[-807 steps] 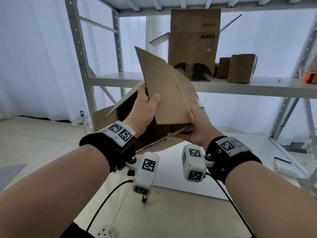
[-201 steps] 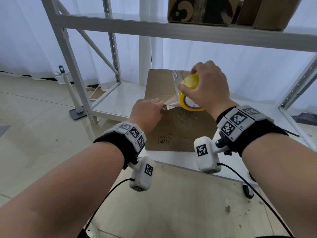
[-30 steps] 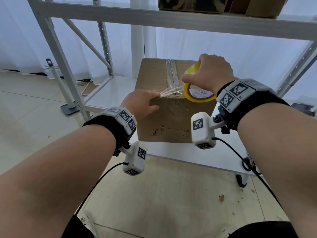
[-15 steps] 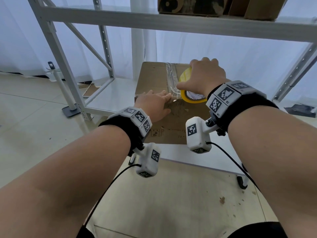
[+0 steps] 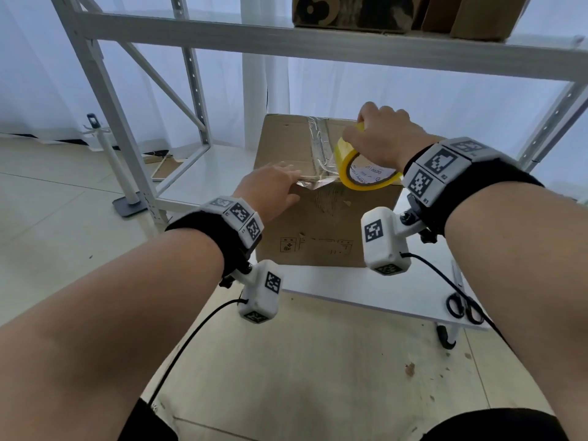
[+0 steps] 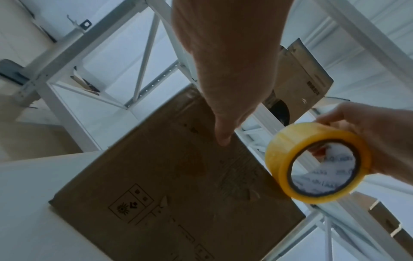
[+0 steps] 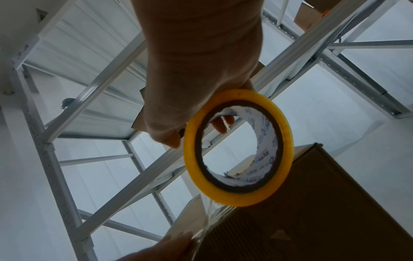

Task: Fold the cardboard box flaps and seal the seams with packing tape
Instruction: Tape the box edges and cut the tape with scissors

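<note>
White metal shelving (image 5: 105, 100) is framing the scene, and the cardboard box (image 5: 321, 224) is sitting on its low white shelf (image 5: 366, 291). The left hand (image 5: 270, 190) is pressing flat, fingers straight, on the box's front top edge. The right hand (image 5: 381, 138) is gripping the yellow tape roll (image 5: 366, 170), clear tape (image 5: 315, 186) stretching between them. Scissors (image 5: 463, 305) are lying nearby.

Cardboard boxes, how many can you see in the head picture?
3, maybe more hidden. One cardboard box being taped sits on the low white shelf. A printed box and a plain box stand on the upper shelf, both cut off by the frame.
</note>
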The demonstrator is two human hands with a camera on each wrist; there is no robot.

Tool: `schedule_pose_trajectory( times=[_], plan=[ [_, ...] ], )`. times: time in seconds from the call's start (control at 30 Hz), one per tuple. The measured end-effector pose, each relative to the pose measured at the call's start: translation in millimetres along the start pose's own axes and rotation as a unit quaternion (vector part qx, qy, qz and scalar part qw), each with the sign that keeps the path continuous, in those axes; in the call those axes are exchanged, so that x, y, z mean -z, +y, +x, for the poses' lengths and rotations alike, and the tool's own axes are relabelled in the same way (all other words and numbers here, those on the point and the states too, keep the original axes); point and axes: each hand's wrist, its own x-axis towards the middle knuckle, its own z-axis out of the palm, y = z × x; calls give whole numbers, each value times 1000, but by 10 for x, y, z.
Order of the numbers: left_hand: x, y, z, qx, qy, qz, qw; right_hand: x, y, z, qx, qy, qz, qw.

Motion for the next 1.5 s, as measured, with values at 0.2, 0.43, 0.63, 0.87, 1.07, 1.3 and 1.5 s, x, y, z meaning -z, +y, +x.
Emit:
schedule_pose_trajectory(
  times=[0.2,0.43,0.63,0.87,1.07,1.3,1.5],
  plan=[
    [-94,32,88,2,49,-44,998,-215,175,-81,22,150,188,970],
    [-170,-224,31,5,102,-47,994,-429,154,14,16,230,311,922],
    [-310,-116,71,25,143,-33,989,-595,150,81,-37,224,400,888],
    [-314,-56,76,31,110,-21,993,-561,92,59,-38,260,370,891],
    [-228,-32,8,28,105,-61,992,-551,-13,39,-89,203,411,884],
    [-242,-10,12,29,85,-43,995,-509,-104,9,-64,195,340,918],
    [-227,-28,2,43,87,-74,993,-395,-50,23,-66,227,327,915]
  ],
)
